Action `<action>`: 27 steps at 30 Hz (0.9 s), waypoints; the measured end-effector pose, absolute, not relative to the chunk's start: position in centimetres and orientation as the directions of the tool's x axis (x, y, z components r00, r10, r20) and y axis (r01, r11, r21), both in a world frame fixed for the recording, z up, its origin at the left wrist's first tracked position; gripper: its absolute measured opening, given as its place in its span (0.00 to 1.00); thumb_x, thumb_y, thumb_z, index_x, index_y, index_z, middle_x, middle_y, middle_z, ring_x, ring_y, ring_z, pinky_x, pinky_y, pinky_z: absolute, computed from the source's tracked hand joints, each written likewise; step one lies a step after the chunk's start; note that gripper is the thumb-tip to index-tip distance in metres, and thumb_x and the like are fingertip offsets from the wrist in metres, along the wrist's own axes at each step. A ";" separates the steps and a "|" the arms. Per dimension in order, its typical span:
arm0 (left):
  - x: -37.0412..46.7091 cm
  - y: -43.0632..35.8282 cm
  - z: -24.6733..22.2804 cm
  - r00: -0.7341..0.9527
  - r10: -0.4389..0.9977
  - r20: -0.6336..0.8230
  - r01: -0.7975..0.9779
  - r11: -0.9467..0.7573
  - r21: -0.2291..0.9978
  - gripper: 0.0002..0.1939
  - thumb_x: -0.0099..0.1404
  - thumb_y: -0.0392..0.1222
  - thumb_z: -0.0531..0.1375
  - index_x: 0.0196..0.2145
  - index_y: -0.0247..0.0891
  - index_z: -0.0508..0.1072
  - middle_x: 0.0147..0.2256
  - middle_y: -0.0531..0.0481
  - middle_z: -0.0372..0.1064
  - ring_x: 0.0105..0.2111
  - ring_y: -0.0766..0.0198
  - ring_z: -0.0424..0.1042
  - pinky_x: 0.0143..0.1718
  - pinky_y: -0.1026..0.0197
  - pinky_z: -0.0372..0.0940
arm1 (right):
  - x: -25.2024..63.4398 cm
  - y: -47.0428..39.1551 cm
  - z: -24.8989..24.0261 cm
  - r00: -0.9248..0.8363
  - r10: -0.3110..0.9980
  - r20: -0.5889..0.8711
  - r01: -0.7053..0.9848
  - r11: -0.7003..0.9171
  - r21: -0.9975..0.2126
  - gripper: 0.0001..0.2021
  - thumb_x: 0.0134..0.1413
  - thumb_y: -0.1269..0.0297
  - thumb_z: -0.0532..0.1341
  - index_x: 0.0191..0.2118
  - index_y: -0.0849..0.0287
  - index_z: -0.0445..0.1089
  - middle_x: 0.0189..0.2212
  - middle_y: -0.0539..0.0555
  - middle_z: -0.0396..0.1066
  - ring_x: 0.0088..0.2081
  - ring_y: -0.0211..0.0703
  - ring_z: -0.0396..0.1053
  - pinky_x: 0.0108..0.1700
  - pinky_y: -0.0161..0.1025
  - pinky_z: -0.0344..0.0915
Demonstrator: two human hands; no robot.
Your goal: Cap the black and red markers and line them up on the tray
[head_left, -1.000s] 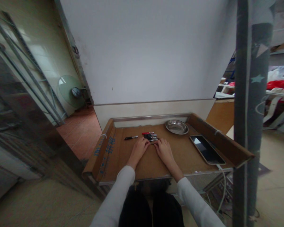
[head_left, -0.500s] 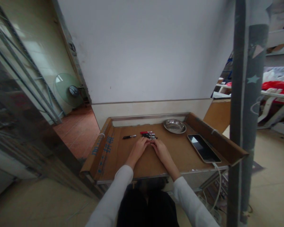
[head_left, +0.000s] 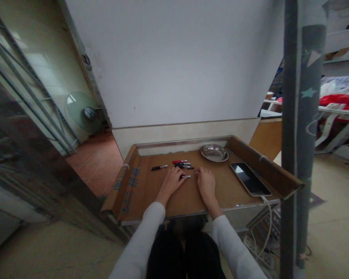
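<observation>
My left hand (head_left: 171,181) rests low over the cardboard, its fingers closed around a short black pen (head_left: 186,176) whose silvery end sticks out to the right. Pinched in the fingertips of my right hand (head_left: 206,182) is a small thin dark piece (head_left: 194,170), too small to name. Just beyond both hands lies a cluster of short black pens (head_left: 182,165), with a red pen (head_left: 179,161) at its far side. Another black pen (head_left: 159,167) lies apart to the left.
A round steel dish (head_left: 214,153) sits at the back right of the cardboard-lined table (head_left: 221,193). A phone (head_left: 250,179) with a white cable (head_left: 269,221) lies at the right. Raised cardboard sides (head_left: 264,164) edge the table, and a grey post (head_left: 302,135) stands at the right.
My hands were together at the fingertips and are now apart. The right hand has moved right with the small dark piece, while the black pen now shows in my left hand.
</observation>
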State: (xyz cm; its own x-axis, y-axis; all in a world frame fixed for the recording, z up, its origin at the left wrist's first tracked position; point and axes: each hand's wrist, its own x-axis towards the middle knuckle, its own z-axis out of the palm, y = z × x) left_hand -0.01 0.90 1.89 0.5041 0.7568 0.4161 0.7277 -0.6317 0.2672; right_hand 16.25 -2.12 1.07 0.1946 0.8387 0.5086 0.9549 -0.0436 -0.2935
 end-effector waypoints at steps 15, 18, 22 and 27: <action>-1.1 0.6 2.2 0.330 0.749 0.574 0.741 -0.583 0.335 0.08 0.66 0.42 0.53 0.40 0.41 0.70 0.40 0.49 0.72 0.43 0.59 0.67 0.49 0.54 0.57 | 15.2 -2.3 1.2 -0.310 0.741 0.595 0.771 0.562 -0.298 0.28 0.57 0.72 0.44 0.64 0.62 0.41 0.60 0.61 0.55 0.59 0.43 0.56 0.55 0.42 0.58; -1.9 0.4 2.3 0.211 0.781 0.587 0.804 -0.480 0.351 0.09 0.66 0.43 0.53 0.41 0.42 0.70 0.41 0.49 0.72 0.42 0.58 0.66 0.46 0.55 0.58 | 15.2 -1.9 1.0 -0.263 0.751 0.606 0.761 0.548 -0.348 0.32 0.55 0.74 0.44 0.65 0.62 0.35 0.62 0.61 0.50 0.61 0.42 0.52 0.59 0.44 0.55; -3.0 0.8 1.6 0.054 0.809 0.585 0.867 -0.328 0.374 0.08 0.65 0.43 0.54 0.40 0.43 0.71 0.39 0.49 0.72 0.39 0.57 0.65 0.41 0.55 0.58 | 15.8 -1.3 0.6 -0.096 0.797 0.596 0.835 0.390 -0.388 0.29 0.53 0.77 0.44 0.62 0.63 0.48 0.57 0.61 0.58 0.58 0.43 0.56 0.58 0.46 0.56; -4.0 1.9 0.3 -0.003 0.837 0.546 0.890 -0.247 0.383 0.08 0.64 0.40 0.55 0.38 0.40 0.73 0.38 0.47 0.71 0.38 0.56 0.64 0.41 0.54 0.60 | 16.1 -1.0 -0.1 0.040 0.844 0.534 0.940 0.150 -0.307 0.22 0.53 0.76 0.48 0.54 0.63 0.62 0.53 0.63 0.62 0.55 0.47 0.58 0.53 0.45 0.59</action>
